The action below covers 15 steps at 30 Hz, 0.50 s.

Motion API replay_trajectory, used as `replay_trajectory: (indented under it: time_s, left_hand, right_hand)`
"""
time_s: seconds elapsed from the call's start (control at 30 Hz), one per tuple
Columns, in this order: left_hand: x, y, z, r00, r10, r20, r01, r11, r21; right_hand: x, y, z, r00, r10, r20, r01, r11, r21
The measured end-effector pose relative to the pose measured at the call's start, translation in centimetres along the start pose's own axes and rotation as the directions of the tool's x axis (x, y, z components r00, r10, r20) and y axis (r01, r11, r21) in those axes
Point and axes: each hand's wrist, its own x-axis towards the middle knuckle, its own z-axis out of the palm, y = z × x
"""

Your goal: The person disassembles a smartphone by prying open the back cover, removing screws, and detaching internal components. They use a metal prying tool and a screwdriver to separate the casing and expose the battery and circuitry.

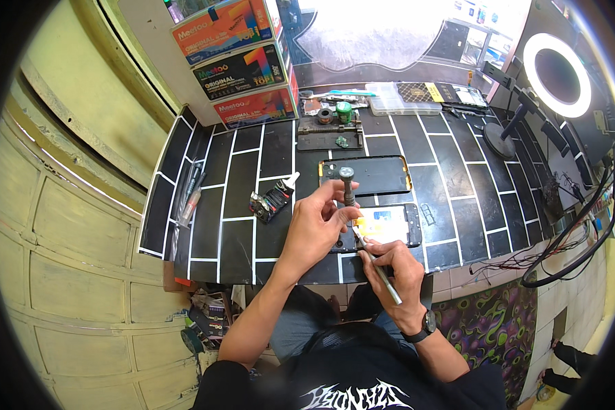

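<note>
An opened phone (398, 222) lies on the dark bench, its inside facing up with a white and yellow battery area showing. My left hand (319, 222) is closed round a grey screwdriver (348, 183) held upright over the phone's left end; its tip is hidden. A slim silver pen-shaped tool (387, 281) sits in my right hand (394, 263), its point touching or just above the phone near my left fingertips. Just beyond lies a detached black phone back cover (376, 175) with yellow-orange ends.
Left of my hands stands a small black box (272, 200) with a white-tipped item. Pens (193, 191) lie farther left. At the back are a metal holder (321, 140), a green jar (344, 111), a clear plastic case (403, 102), stacked boxes (236, 72) and a ring light (557, 75).
</note>
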Motion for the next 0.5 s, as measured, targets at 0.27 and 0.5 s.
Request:
replay_trajectory:
  time_s: [0.27,0.5]
  left_hand:
    - [0.0,-0.5,-1.0,0.993,-0.007,0.12,-0.014,0.984,0.176]
    - [0.0,0.7,-0.1,0.999,-0.007,0.049,0.011,0.996,-0.083]
  right_hand:
    - [0.0,-0.1,0.0,1.0,0.006,0.003,-0.006,1.0,-0.004]
    - [0.0,-0.1,-0.1,0.999,0.029,0.026,-0.029,1.0,0.007]
